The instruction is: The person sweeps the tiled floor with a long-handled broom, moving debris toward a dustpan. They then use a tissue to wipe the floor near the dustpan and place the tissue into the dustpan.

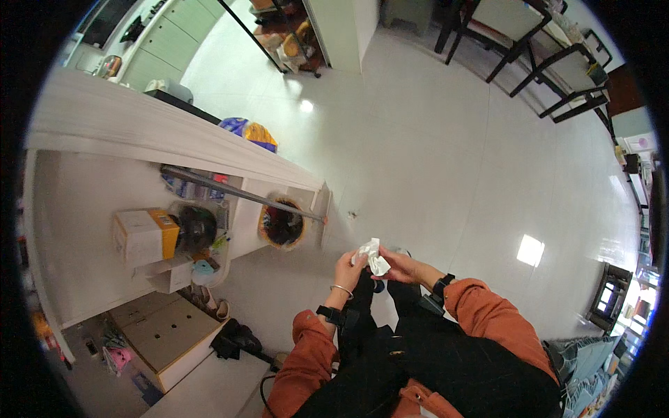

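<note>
A crumpled white tissue [374, 258] is held between both hands, in front of my body and above the tiled floor. My left hand [348, 270] grips its left side, with fingers and thumb bent around the edge. On the other side, my right hand [398, 266] pinches the tissue; some of those fingers are hidden behind it. Below and left of the tissue are my dark trouser legs. A small scrap [353, 215] lies on the floor just beyond my hands.
A waste bin [282, 223] stands to the left inside a white shelf unit [177, 157], with a grey pole [240, 193] crossing above it. Boxes [143, 236] sit on the shelf. Shoes [223, 309] lie by a low cabinet [162, 334]. Chairs [562, 73] stand at far right.
</note>
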Motion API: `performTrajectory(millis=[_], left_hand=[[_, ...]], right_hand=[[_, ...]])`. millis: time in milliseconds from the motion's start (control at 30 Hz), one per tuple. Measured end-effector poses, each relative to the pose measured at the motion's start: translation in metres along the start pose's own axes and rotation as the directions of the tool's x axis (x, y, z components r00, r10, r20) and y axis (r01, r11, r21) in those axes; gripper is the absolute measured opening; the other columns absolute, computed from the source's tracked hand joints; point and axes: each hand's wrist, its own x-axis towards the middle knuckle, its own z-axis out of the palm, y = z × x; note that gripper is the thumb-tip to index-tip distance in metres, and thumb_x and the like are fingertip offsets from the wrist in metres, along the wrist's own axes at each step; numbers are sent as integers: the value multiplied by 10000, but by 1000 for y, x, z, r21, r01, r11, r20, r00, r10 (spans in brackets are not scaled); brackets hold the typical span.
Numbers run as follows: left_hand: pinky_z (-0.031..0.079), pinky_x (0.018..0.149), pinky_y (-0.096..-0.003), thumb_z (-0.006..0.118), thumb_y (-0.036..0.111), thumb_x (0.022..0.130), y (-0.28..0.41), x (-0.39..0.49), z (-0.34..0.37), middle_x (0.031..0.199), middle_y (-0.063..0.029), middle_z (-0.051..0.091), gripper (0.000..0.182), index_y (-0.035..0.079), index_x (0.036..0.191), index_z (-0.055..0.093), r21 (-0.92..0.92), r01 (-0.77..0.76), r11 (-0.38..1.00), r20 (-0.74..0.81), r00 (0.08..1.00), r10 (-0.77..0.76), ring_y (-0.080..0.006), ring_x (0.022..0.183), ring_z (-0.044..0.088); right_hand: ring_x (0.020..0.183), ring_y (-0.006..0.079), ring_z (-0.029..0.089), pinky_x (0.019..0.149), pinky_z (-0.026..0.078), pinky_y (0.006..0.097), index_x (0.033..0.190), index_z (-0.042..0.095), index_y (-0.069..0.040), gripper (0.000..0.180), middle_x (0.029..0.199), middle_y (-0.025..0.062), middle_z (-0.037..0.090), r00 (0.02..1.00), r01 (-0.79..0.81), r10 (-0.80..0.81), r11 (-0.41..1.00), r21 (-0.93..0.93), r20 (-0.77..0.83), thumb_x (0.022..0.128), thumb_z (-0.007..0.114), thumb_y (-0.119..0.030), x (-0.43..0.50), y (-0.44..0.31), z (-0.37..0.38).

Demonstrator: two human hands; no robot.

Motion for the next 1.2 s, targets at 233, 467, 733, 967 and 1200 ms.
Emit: performTrajectory(millis=[233, 467, 733, 967, 1200], left_hand=[[501, 670, -293, 650, 261, 860, -76, 31, 11, 885, -106, 676, 335, -16, 1049, 661, -88, 164, 983, 46, 986, -161, -162, 774, 636], [486, 591, -248, 619, 296, 893, -140, 69, -7, 831, -47, 665, 340, -20, 1015, 655, -336, 369, 866, 355, 902, -246, -86, 674, 596], [492, 696, -347, 663, 272, 833, -288, 112, -3, 860, -133, 660, 324, 14, 1028, 649, 349, -247, 904, 385, 917, 102, -283, 751, 614], [503, 740, -343, 614, 247, 873, -400, 176, 37, 880, -127, 673, 310, -4, 1054, 631, 29, 99, 995, 394, 914, -102, -223, 777, 641], [481, 532, -265, 597, 215, 898, -458, 307, 53, 770, -57, 644, 307, 5, 1121, 615, -10, 193, 981, 393, 903, -173, -117, 594, 588]], right_hand=[[1001, 168, 585, 888, 515, 334, 1218, 488, -60, 379, 1098, 55, 574, 955, -33, -53, 959, -282, -293, 922, 586, -274, 40, 22, -31], [798, 168, 647, 731, 575, 274, 1062, 558, 53, 274, 961, 107, 624, 898, 36, -123, 977, -208, -422, 934, 493, -181, 100, 56, -78], [784, 117, 644, 709, 549, 229, 1119, 567, 0, 284, 993, 73, 644, 934, -140, -10, 909, -393, -357, 906, 585, -186, 194, 105, -180], [701, 110, 626, 651, 508, 233, 1016, 640, 9, 261, 860, 57, 674, 923, -174, -109, 736, -654, -368, 863, 603, -199, 267, 101, -310], [686, 93, 571, 629, 478, 270, 912, 661, -10, 255, 771, 19, 638, 913, -156, -291, 399, -904, -286, 862, 615, -256, 356, 42, -391]])
